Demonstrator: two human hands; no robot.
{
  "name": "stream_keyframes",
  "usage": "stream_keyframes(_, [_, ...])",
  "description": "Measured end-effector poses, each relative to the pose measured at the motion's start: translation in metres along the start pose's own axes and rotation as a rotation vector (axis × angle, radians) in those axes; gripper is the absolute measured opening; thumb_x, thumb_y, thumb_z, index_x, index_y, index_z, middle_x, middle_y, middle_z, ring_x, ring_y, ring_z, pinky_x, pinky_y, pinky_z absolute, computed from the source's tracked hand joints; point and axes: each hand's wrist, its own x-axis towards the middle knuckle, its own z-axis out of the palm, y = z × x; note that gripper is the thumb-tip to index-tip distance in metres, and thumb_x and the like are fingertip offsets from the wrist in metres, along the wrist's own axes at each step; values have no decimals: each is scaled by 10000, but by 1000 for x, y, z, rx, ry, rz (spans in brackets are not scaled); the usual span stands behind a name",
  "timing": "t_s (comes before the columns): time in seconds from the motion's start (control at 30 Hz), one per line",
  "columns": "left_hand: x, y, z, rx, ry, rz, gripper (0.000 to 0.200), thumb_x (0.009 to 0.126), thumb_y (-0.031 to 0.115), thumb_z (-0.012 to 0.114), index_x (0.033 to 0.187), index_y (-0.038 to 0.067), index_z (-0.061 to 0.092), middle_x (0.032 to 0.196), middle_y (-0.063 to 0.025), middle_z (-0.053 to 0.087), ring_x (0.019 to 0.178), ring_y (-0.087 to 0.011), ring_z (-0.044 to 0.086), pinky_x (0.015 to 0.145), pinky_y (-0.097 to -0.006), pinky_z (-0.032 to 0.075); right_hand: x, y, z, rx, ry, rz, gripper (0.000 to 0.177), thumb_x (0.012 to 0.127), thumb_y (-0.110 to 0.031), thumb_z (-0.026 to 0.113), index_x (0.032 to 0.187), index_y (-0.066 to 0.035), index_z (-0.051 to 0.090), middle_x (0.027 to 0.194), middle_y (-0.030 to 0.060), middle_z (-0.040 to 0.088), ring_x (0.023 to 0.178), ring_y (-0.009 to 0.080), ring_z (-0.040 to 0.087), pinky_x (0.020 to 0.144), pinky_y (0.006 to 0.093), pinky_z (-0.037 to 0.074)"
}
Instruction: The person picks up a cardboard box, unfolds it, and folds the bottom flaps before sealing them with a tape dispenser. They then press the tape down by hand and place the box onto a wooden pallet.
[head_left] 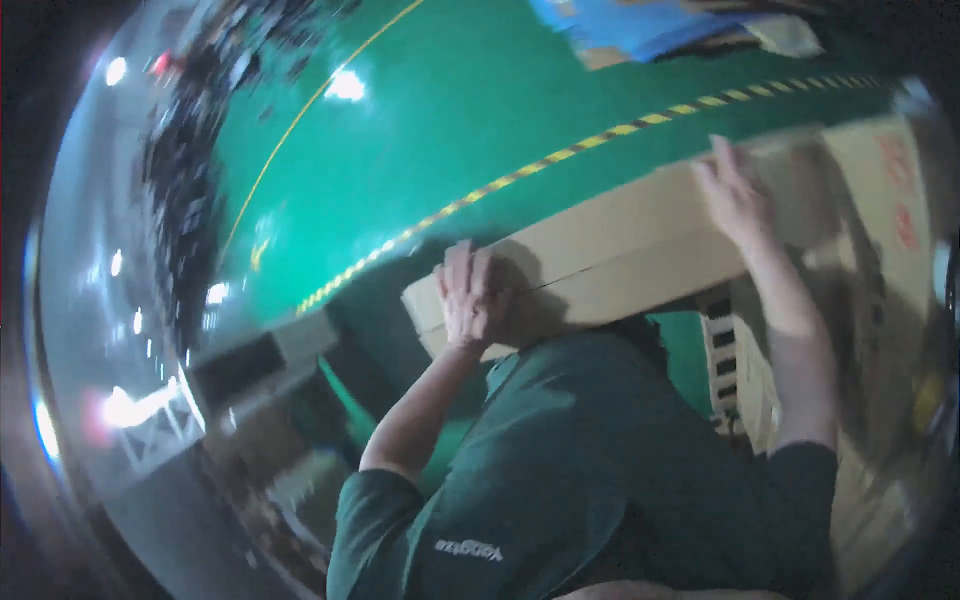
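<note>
A long brown cardboard box [620, 245] lies crosswise in front of my body, with a seam running along its length. My left hand [472, 295] rests on the box near its left end, the fingers lying toward the far edge. Farther right, my right hand [738, 195] is over the box's right part with its fingers stretched out, somewhat blurred. Neither hand is wrapped around anything. The near side of the box overlaps my dark green shirt [580, 430] in this view.
Large cardboard cartons [880, 200] with red print stand at the right. Yellow-black striped tape [560, 155] crosses the green floor [420, 120]. Something blue [640, 28] lies beyond it. Blurred boxes [260, 365] and a pale frame [165, 430] are at the left.
</note>
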Motion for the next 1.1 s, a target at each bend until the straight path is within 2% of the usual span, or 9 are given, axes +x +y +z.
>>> stream_keyframes(0.07, [-47,-43,-3,41,11,-560,799,832,489,563,1440,48,289,1500,-243,268,1376,-406,272,1115,-520,207,4,11,9,-43,60,-3,541,983,-481,297,1431,-180,319,1372,183,436,1193,410,487,929,557,421])
stream_keyframes(0.17, [-67,-59,-5,-346,39,-1011,905,743,502,615,1434,11,300,1389,-250,409,1279,-378,405,1046,-455,339,12,13,17,-97,121,-32,562,995,-505,270,1446,-172,308,1410,193,404,1222,410,483,923,564,456])
stream_keyframes(0.23, [-62,-61,-10,-513,25,-1056,825,719,494,637,1352,31,381,1286,-213,504,1181,-349,490,972,-432,399,16,9,17,-110,142,-29,564,996,-508,282,1445,-168,316,1391,205,420,1198,421,500,911,556,457])
stream_keyframes(0.27, [-62,-58,-13,-620,5,-1076,773,702,489,652,1297,45,434,1216,-189,568,1115,-329,548,923,-416,440,12,11,16,-115,152,-14,565,997,-510,290,1444,-166,322,1379,212,430,1182,428,512,903,550,457])
stream_keyframes(0.47, [-48,-53,-26,-636,-41,-1053,626,759,457,637,1196,43,462,1142,-195,593,1063,-332,562,896,-425,438,-7,15,18,-159,151,61,518,1007,-462,308,1399,-130,374,1361,219,464,1171,440,501,915,554,419])
stream_keyframes(0.67, [-48,-82,-13,-970,41,-869,933,768,430,690,1520,159,210,1480,-120,371,1334,-229,371,1109,-344,288,5,16,15,-167,143,52,541,1003,-486,270,1413,-145,362,1391,199,450,1222,411,481,947,546,418])
stream_keyframes(0.87, [-29,-72,-30,-745,-168,-817,880,776,441,678,1472,127,242,1334,-217,496,1197,-354,501,995,-446,416,-1,43,19,-142,175,110,526,1000,-468,279,1423,-164,357,1446,147,403,1272,381,437,991,537,355])
stream_keyframes(0.97, [-12,-79,-26,-722,-120,-803,845,778,458,650,1454,121,271,1288,-228,532,1139,-387,533,947,-468,432,2,39,23,-152,266,126,523,1006,-481,234,1389,-151,369,1380,178,448,1244,399,437,956,564,366])
stream_keyframes(1.1, [-13,-71,-25,-647,-83,-692,796,843,484,576,1457,98,247,1386,-213,438,1225,-407,459,1018,-520,368,5,32,18,-214,264,177,554,1010,-474,214,1422,-128,344,1401,205,428,1260,416,430,1004,558,352])
